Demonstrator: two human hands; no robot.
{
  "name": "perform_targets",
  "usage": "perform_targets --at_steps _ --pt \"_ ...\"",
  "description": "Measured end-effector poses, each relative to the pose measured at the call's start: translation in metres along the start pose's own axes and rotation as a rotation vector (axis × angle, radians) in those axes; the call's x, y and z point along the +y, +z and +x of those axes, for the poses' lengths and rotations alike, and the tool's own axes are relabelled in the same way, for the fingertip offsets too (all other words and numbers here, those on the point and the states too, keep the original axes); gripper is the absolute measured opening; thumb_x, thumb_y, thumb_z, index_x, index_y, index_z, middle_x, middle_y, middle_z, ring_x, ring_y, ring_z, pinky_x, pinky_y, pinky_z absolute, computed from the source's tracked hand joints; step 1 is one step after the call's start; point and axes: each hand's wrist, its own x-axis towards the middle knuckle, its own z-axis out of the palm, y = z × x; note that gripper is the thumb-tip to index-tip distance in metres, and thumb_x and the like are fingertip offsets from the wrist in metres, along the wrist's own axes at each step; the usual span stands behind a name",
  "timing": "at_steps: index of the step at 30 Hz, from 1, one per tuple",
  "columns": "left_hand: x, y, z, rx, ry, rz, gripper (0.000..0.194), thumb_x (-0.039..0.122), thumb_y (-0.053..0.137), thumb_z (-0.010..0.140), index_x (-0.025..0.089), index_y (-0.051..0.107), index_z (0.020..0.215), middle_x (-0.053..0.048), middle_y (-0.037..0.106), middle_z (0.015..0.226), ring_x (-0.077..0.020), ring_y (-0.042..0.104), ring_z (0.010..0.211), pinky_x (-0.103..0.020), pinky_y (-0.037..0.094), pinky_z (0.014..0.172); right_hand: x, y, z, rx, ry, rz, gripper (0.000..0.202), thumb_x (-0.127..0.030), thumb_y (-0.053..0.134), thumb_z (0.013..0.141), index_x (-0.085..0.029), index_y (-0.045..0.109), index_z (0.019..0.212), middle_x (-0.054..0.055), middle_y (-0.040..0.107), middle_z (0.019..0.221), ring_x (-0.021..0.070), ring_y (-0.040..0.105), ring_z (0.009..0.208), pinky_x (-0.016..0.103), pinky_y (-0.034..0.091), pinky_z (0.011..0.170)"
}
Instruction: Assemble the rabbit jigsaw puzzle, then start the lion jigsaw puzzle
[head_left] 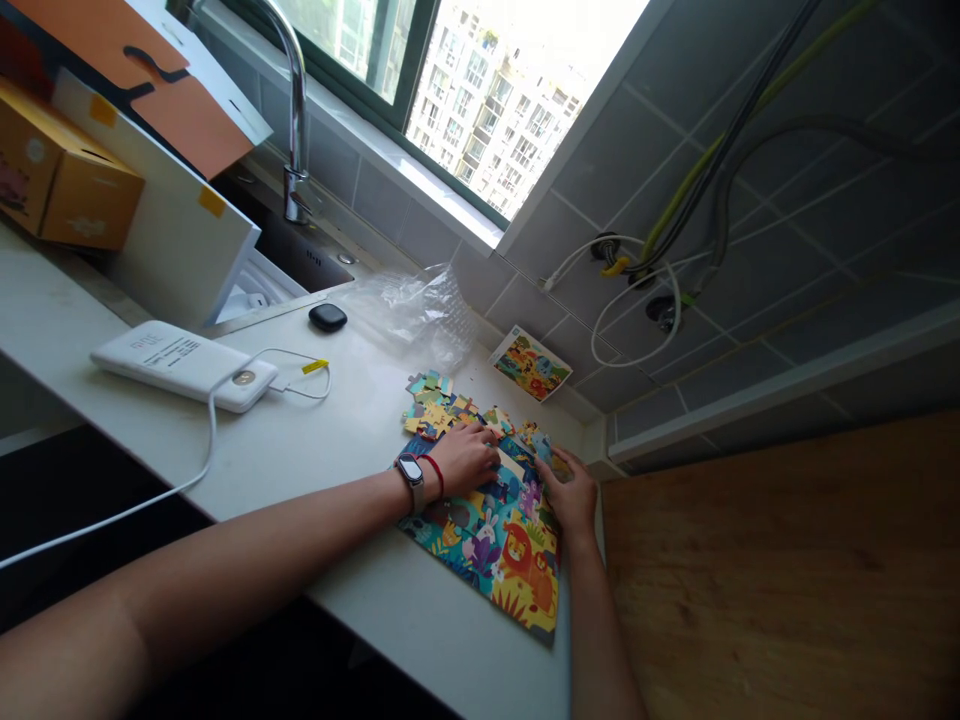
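A colourful animal jigsaw puzzle (pixel 487 540), with a lion and a rabbit on it, lies on the white counter, its lower part assembled. My left hand (pixel 463 462) rests on its upper left part, fingers lightly bent and laid over the surface. At the upper right edge, my right hand (pixel 574 500) has thumb and fingers around what looks like a puzzle piece, mostly hidden by the fingers. Loose puzzle pieces (pixel 431 405) are heaped along the top, just beyond my left hand. A small picture card (pixel 532 364) of the same animal scene leans against the tiled wall.
Crumpled clear plastic wrap (pixel 420 310) lies behind the pieces. A white power bank (pixel 184 365) with a cable and a small black case (pixel 328 317) are at left. Boxes (pixel 90 185) stand by the sink tap (pixel 295 130). A wooden panel (pixel 780 560) borders the right side.
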Motion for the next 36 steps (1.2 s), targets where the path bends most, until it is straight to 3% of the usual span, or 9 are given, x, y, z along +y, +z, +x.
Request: perform_targets --at_steps 5,9,13,15,19,23,36 --pt "-0.005 -0.001 0.001 0.006 0.007 0.017 0.017 0.036 0.069 0.097 0.024 0.079 0.104 -0.009 0.070 0.125 -0.0278 0.060 0.110 -0.039 0.049 0.092 -0.008 -0.015 -0.029 -0.152 0.008 0.122 0.049 -0.053 0.082 0.075 -0.021 0.082 0.113 0.015 0.076 0.123 0.0342 0.070 0.117 0.054 0.053 0.107" --pt "-0.007 -0.003 0.001 -0.003 0.017 0.013 0.019 0.036 0.066 0.099 0.024 0.079 0.106 -0.009 0.070 0.126 -0.0281 0.060 0.111 -0.040 0.049 0.094 -0.007 -0.018 -0.031 -0.321 0.028 0.170 0.049 -0.046 0.082 0.075 -0.024 0.081 0.119 0.014 0.074 0.132 0.0351 0.066 0.126 0.058 0.048 0.112" --pt "-0.007 -0.002 -0.001 0.009 0.017 0.015 0.020 0.033 0.067 0.099 0.025 0.078 0.113 -0.009 0.068 0.130 -0.0289 0.060 0.115 -0.041 0.049 0.096 -0.012 -0.014 -0.030 -0.280 -0.040 0.145 0.043 -0.044 0.070 0.085 -0.024 0.079 0.122 0.013 0.071 0.137 0.0349 0.055 0.140 0.060 0.040 0.119" --pt "-0.007 -0.001 -0.001 0.021 0.033 0.017 0.019 0.032 0.068 0.098 0.027 0.079 0.113 -0.010 0.068 0.131 -0.0297 0.060 0.116 -0.042 0.049 0.097 -0.019 -0.009 -0.032 -0.245 -0.075 0.106 0.043 -0.047 0.070 0.087 -0.023 0.078 0.121 0.014 0.073 0.132 0.0342 0.059 0.133 0.058 0.042 0.116" --pt "-0.006 0.001 -0.002 0.025 0.062 0.014 0.017 0.031 0.067 0.098 0.028 0.081 0.108 -0.011 0.065 0.135 -0.0313 0.058 0.121 -0.044 0.048 0.100 -0.035 0.005 -0.041 -0.226 -0.100 -0.068 0.053 -0.057 0.081 0.077 -0.023 0.079 0.117 0.014 0.072 0.115 0.0332 0.064 0.112 0.050 0.051 0.103" --pt "-0.007 0.004 -0.002 0.020 0.097 0.012 0.018 0.027 0.067 0.098 0.031 0.081 0.109 -0.009 0.065 0.136 -0.0312 0.055 0.128 -0.043 0.046 0.103 -0.044 0.013 -0.046 -0.176 -0.093 -0.181 0.052 -0.057 0.079 0.079 -0.022 0.078 0.117 0.014 0.072 0.112 0.0346 0.063 0.111 0.050 0.051 0.100" --pt "-0.010 0.004 0.000 0.012 0.133 0.015 0.016 0.025 0.068 0.098 0.024 0.077 0.111 -0.008 0.071 0.128 -0.0289 0.059 0.127 -0.041 0.046 0.107 -0.040 0.002 -0.041 -0.312 -0.107 0.079 0.048 -0.031 0.070 0.081 -0.020 0.074 0.128 0.013 0.073 0.133 0.0298 0.066 0.125 0.048 0.048 0.113"
